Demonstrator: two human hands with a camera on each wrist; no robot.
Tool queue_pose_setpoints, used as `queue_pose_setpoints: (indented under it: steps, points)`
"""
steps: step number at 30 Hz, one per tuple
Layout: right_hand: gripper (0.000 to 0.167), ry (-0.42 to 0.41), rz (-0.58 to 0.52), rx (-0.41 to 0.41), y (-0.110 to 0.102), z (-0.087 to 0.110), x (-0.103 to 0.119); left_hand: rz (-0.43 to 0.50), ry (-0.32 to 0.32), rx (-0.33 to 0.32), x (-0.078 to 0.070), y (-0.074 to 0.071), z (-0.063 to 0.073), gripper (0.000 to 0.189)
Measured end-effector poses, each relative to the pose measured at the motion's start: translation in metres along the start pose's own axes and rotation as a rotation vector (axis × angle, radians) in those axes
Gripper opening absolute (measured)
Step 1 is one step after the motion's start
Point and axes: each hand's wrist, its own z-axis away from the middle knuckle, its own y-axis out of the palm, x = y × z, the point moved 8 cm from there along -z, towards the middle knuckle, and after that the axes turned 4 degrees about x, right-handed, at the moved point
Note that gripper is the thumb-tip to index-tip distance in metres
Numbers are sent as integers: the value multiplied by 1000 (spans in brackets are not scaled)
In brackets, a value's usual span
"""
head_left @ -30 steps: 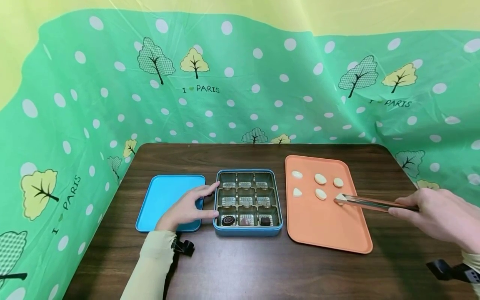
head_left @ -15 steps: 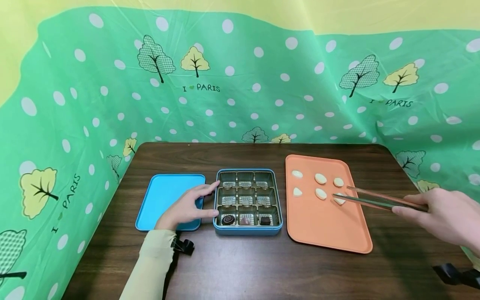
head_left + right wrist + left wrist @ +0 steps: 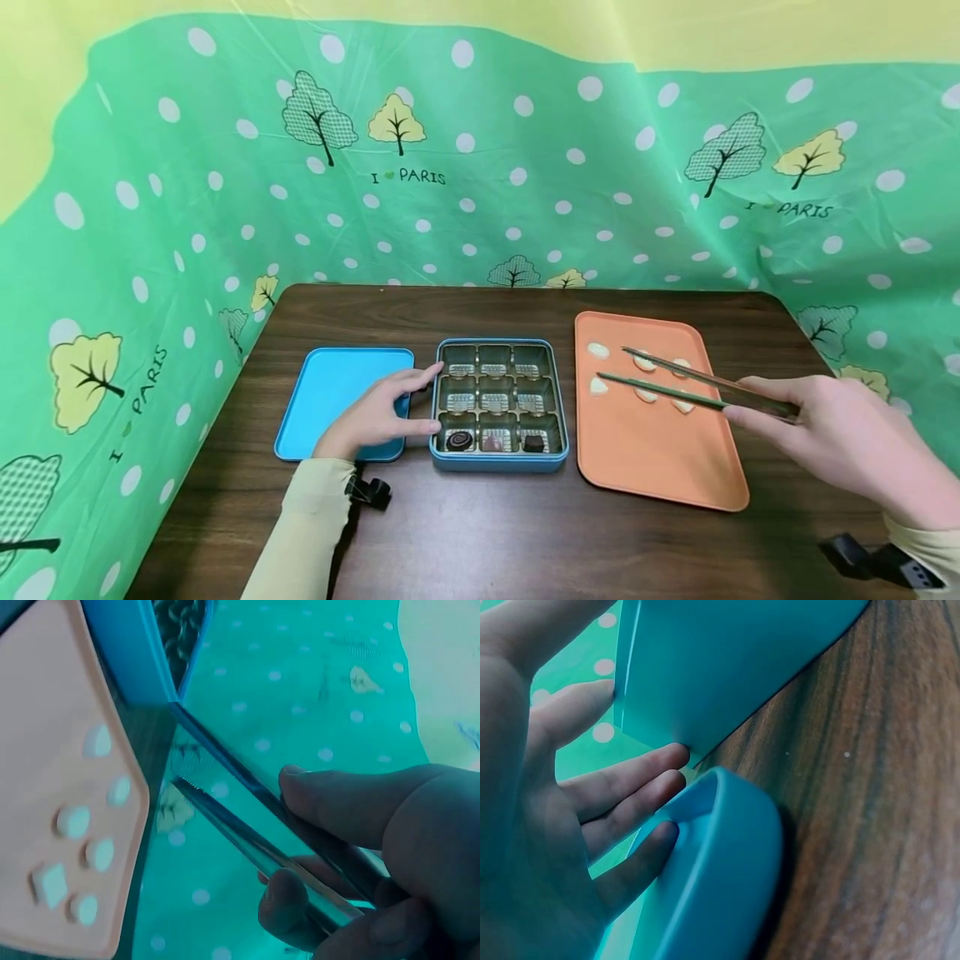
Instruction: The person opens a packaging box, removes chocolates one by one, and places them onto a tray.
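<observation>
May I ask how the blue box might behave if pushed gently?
The blue box would probably slide rather than tip, being low and broad. The dark swirled piece might shift, since it looks smaller than its compartment.

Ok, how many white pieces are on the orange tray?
6 white pieces, all on the orange tray: three in the far row, three in the nearer. The tongs partly cover some in the head view; the right wrist view shows six.

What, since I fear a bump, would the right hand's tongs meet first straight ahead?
The blue chocolate box, likely near its far right corner; the metal tongs may pass over it, their height being unclear.
</observation>
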Motion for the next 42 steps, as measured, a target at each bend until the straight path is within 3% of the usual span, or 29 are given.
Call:
queue_pose_setpoints:
  steps: [13,27,33,42]
  points:
    - [56,-72,-81,106,12,-14,53,4,-29,5,1,2,2,90]
    - [25,-288,-159,52,17,-26,106,11,-31,3,1,2,2,89]
    - [34,-328,-182,94,21,-31,126,5,-34,3,0,0,1,89]
    - [31,-370,-201,125,29,-40,147,2,-28,4,-1,0,0,89]
